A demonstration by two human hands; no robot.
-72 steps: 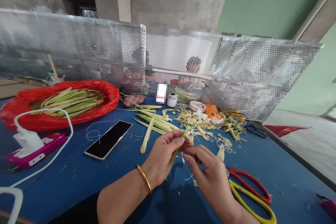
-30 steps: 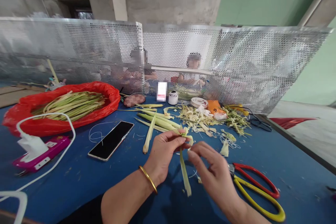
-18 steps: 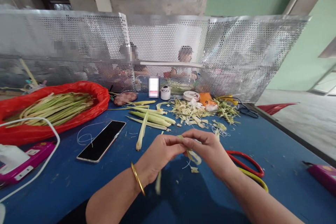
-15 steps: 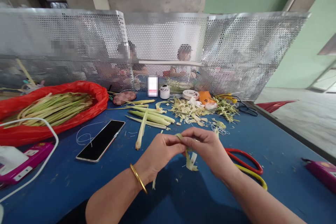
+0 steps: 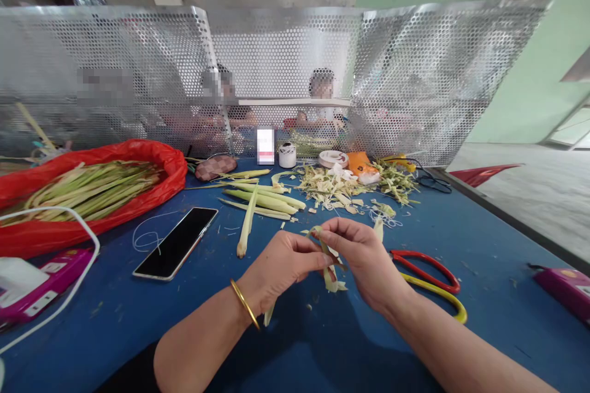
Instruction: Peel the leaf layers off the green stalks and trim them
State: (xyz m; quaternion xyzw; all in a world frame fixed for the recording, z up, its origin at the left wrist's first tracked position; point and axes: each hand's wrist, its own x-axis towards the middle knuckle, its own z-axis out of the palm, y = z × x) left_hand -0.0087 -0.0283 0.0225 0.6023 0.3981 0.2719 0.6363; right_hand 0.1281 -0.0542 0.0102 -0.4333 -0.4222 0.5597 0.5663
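Note:
My left hand [image 5: 288, 264] pinches a pale green leaf strip [image 5: 330, 276] above the blue tabletop. My right hand [image 5: 362, 258] grips the same strip from the other side, thumb and fingers closed on it. The strip bends up between the fingertips, and its torn end hangs below them. Part of it is hidden by the fingers. A thin leaf piece [image 5: 269, 314] dangles under the left wrist. Just beyond the hands lie several leafy green stalks [image 5: 262, 199]. Beside my right forearm rest red and yellow loop handles [image 5: 442, 279], like those of scissors; the forearm hides the rest.
A red bag [image 5: 175, 163] of long leaves stands at the left, near a phone [image 5: 177, 244] and a purple power strip [image 5: 41, 295]. Leaf scraps [image 5: 329, 187], a white jar [image 5: 287, 156] and a tape roll [image 5: 333, 158] lie before a perforated metal screen [image 5: 286, 61]. People sit behind it.
The leaf strip now stands up in a loop between the fingertips. My right hand has turned and drawn slightly away from the left. The camera view has shifted a little.

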